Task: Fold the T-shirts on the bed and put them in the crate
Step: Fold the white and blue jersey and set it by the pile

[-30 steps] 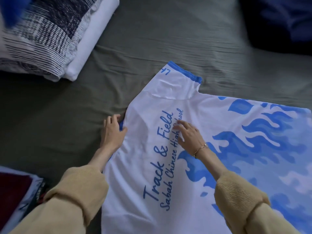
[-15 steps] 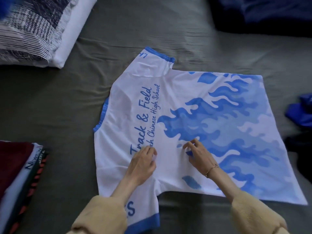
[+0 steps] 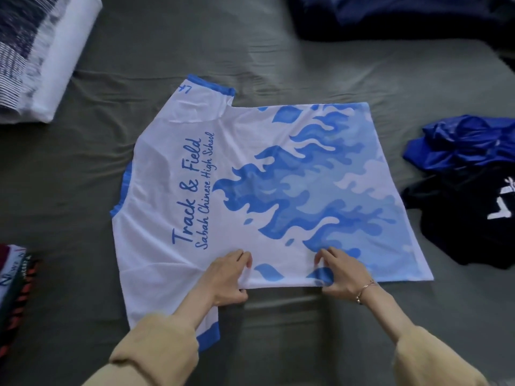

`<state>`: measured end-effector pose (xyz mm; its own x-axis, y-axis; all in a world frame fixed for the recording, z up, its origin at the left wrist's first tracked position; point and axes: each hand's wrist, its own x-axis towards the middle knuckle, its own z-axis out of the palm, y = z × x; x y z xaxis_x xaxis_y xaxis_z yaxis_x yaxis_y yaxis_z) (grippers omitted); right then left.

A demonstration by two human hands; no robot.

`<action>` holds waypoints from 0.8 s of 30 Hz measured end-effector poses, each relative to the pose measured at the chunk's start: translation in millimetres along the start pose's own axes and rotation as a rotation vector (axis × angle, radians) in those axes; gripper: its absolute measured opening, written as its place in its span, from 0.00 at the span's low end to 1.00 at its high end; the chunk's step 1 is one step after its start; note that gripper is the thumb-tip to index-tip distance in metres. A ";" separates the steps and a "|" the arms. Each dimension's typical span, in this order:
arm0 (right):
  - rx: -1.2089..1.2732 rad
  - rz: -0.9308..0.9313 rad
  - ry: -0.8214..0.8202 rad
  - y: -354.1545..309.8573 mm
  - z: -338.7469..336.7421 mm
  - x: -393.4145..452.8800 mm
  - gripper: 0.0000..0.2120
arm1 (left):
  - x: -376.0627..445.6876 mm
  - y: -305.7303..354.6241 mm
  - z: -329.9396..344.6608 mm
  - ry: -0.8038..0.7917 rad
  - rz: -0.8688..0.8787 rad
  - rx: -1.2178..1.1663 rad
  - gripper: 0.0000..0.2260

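So the white T-shirt with the blue flame print and blue trim is spread flat, back side up, in the middle of the bed with the grey-green sheet. The blue script on it reads "Track & Field, Sabah Chinese High School". Its collar points to the left, and the hem is over on the right.

Both hands are at the near side edge of the shirt. The left hand has its fingers lying on top of the fabric and the thumb tucked under the edge, so it's pinching the cloth just beside the near sleeve. The right hand, with a thin bracelet on the wrist, grips the same edge a bit further toward the hem, fingers on top, thumb below. Both arms are in tan sleeves.

Around it: a crumpled royal blue shirt and a black shirt with white lettering lie in a heap to the right. A stack of folded shirts sits at the left edge. A striped pillow is at top left.
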<state>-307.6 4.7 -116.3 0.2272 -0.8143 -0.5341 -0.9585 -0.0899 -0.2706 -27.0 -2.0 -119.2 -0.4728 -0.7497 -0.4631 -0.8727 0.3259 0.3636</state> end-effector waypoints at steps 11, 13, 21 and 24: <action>-0.146 0.349 0.232 49.9 -4.0 -4.6 0.11 | 10.9 3.4 -5.0 0.058 -0.187 0.221 0.15; -0.190 0.449 0.227 69.1 -11.3 0.6 0.10 | 16.6 -3.7 -17.5 0.090 -0.275 0.204 0.12; -0.192 0.386 0.481 99.7 -63.3 58.1 0.10 | 69.7 -28.1 -71.0 0.247 -0.479 0.125 0.10; -0.193 0.366 0.546 110.4 -79.2 81.5 0.15 | 93.4 -39.3 -85.3 0.246 -0.562 0.142 0.10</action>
<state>-408.6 -117.1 -126.2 -0.1885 -0.9796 -0.0695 -0.9820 0.1872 0.0253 -26.5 -134.0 -107.8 0.0902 -0.9337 -0.3465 -0.9954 -0.0961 0.0000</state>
